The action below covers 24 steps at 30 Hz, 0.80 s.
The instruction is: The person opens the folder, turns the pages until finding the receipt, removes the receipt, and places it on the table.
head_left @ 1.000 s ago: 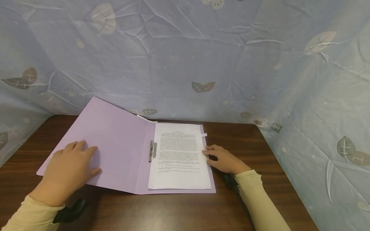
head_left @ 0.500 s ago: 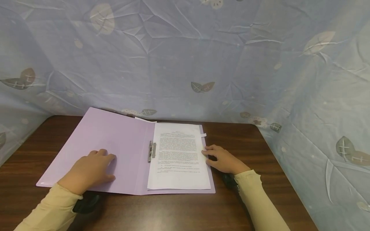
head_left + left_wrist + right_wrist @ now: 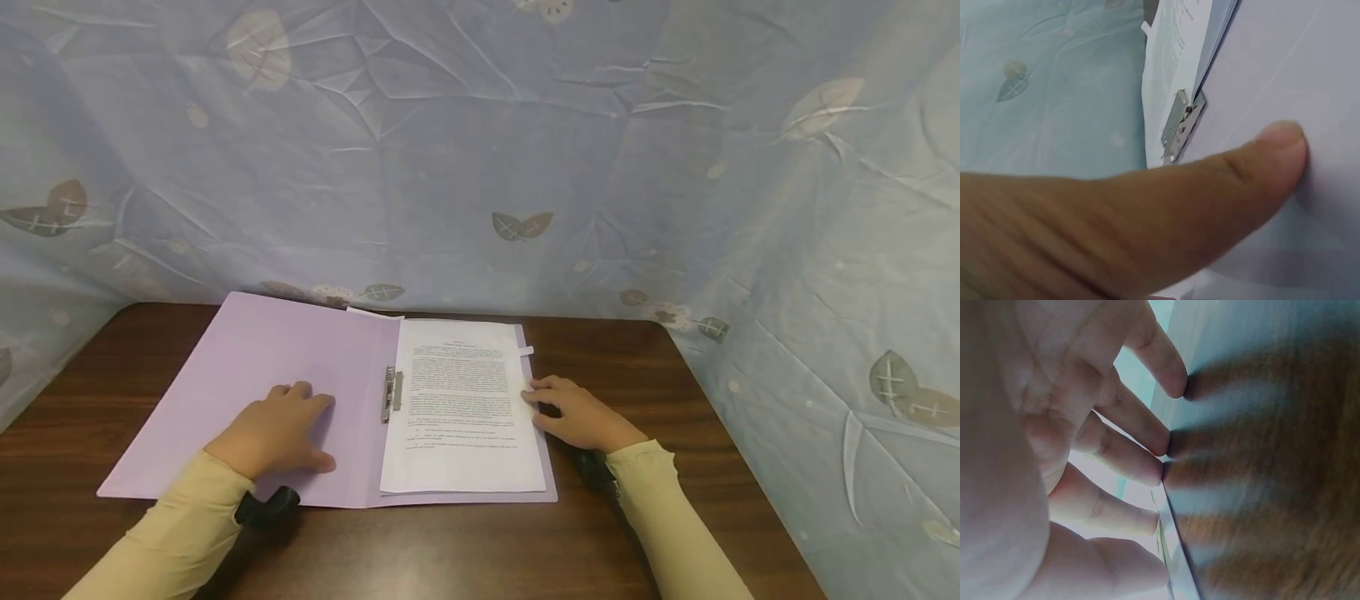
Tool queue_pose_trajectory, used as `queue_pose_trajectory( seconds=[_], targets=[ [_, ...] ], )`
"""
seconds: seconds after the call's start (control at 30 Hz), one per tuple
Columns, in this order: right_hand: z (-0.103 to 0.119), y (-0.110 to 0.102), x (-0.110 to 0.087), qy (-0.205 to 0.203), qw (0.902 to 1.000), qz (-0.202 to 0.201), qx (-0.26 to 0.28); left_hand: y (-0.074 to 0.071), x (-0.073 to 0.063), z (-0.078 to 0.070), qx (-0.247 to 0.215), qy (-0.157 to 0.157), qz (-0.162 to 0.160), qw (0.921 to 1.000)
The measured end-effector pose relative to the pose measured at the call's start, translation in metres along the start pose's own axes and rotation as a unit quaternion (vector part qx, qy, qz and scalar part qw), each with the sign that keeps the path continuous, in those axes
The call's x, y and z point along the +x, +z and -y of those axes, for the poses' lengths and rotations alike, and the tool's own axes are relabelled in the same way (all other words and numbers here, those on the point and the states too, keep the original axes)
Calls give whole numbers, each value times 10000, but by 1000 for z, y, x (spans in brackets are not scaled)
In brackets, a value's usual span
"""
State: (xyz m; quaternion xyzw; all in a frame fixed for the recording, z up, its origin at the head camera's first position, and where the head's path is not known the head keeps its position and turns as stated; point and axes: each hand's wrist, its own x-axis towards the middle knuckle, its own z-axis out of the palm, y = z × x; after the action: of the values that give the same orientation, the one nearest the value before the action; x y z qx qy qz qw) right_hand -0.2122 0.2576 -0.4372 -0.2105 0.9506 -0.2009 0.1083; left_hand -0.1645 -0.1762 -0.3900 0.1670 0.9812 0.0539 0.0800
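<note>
A lilac folder (image 3: 247, 358) lies spread out on the table, its cover to the left. On its right half sits a stack of printed paper (image 3: 465, 467), beside a metal clip (image 3: 392, 393) near the spine. My left hand (image 3: 277, 429) rests over the cover's inner side with fingers loosely spread; its thumb (image 3: 1272, 150) shows large in the left wrist view, the clip behind it. At the folder's right edge my right hand (image 3: 581, 414) touches the paper and edge with its fingertips, some of them on the wood in the right wrist view.
The dark wooden table (image 3: 480, 550) extends around the folder. Patterned cloth (image 3: 450, 167) hangs behind and along the right side. A white tab (image 3: 527, 351) sticks out at the paper's right edge. Black straps (image 3: 266, 507) circle the wrists.
The folder's cover has come down from a raised tilt to lie flatter. My left hand has slid right across it, toward the clip. The right hand has stayed put.
</note>
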Motion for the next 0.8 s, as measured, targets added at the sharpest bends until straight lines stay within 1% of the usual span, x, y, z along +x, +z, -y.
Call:
queue_pose_trajectory(
  seconds=[0.17, 0.3, 0.5, 0.63, 0.8],
  targets=[
    [2, -1, 0, -27, 10000, 5, 55, 6, 11, -4, -326, 4, 286, 9991],
    [3, -1, 0, 12, 10000, 39, 35, 10, 19, -7, -494, -32, 457, 9977],
    [0, -1, -1, 51, 9999, 37, 92, 10, 29, -13, -627, -97, 509, 9967],
    [1, -1, 0, -5, 10000, 43, 35, 7, 30, -16, -636, -148, 585, 9962],
    [2, -2, 0, -69, 9999, -53, -67, 4, 32, -25, -643, -168, 598, 9960]
  ],
)
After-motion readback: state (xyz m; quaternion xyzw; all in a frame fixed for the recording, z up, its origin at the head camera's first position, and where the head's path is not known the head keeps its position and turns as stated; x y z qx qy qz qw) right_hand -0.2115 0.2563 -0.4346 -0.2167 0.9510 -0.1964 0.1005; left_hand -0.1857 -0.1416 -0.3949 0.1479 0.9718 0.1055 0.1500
